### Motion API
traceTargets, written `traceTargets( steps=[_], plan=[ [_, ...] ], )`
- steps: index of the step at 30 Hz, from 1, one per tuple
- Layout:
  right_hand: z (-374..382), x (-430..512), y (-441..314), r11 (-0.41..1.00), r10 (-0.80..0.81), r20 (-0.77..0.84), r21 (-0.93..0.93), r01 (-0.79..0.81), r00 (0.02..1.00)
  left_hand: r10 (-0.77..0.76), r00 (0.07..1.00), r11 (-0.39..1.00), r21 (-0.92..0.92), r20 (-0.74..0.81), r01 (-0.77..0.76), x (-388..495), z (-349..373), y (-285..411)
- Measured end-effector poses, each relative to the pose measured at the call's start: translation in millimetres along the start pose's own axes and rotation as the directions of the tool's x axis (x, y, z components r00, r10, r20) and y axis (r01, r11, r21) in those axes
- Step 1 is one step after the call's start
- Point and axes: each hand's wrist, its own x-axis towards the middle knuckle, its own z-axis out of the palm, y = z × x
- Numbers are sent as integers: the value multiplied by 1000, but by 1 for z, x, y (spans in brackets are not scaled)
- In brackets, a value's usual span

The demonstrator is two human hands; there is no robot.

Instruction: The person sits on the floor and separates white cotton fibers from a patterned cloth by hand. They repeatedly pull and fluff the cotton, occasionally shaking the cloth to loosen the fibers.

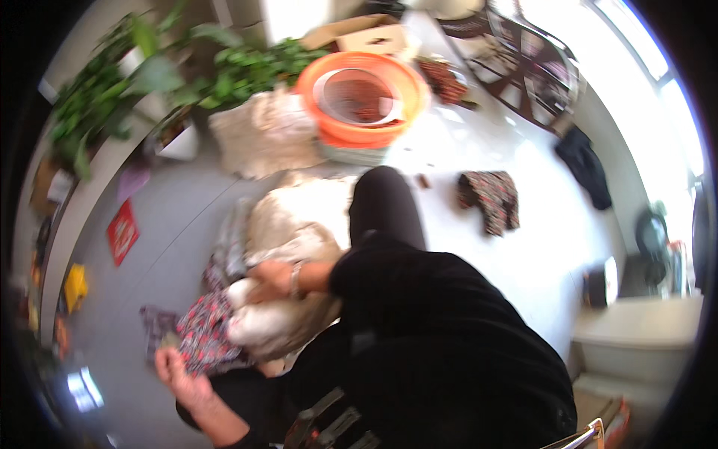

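Low at the left, my left hand (180, 373) has curled fingers at the edge of a red-and-grey floral cloth (208, 331); blur hides whether it grips the cloth. My right hand (273, 282), with a bracelet at the wrist, reaches down onto a white, soft-looking bundle (269, 328) beside the floral cloth. Its fingertips are partly hidden, so its hold is unclear. A cream fluffy textile (294, 210) spreads on the floor above that hand. Grey, shiny material (230, 241) lies along its left edge. My bent knee (387, 207) in dark trousers rises at its right.
An orange basin (412, 84) holding a round strainer stands beyond, beside another beige fluffy piece (263, 137) and potted plants (241, 73). A patterned garment (496, 196) lies right on the floor; a red packet (122, 231) and a yellow object (76, 287) lie left. A dark chair (521, 67) stands upper right.
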Motion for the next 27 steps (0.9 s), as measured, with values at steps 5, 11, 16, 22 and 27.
traceTargets(
  steps=[5,11,16,22,27],
  plan=[
    [8,2,2,958,-253,-376,29,284,892,44,999,541,841,-20,-7,34,-6,-16],
    [12,-2,-14,942,-273,-338,96,322,901,-231,877,541,805,421,-244,43,43,-58],
    [5,-8,-18,959,-189,-365,132,252,912,-116,968,658,747,222,-92,51,56,-90],
    [3,-12,-21,941,-227,-349,163,298,909,82,926,569,745,368,-347,65,44,-104],
    [6,-15,-24,936,-277,-321,125,330,906,-47,947,670,713,318,-206,68,45,-123]
  ],
)
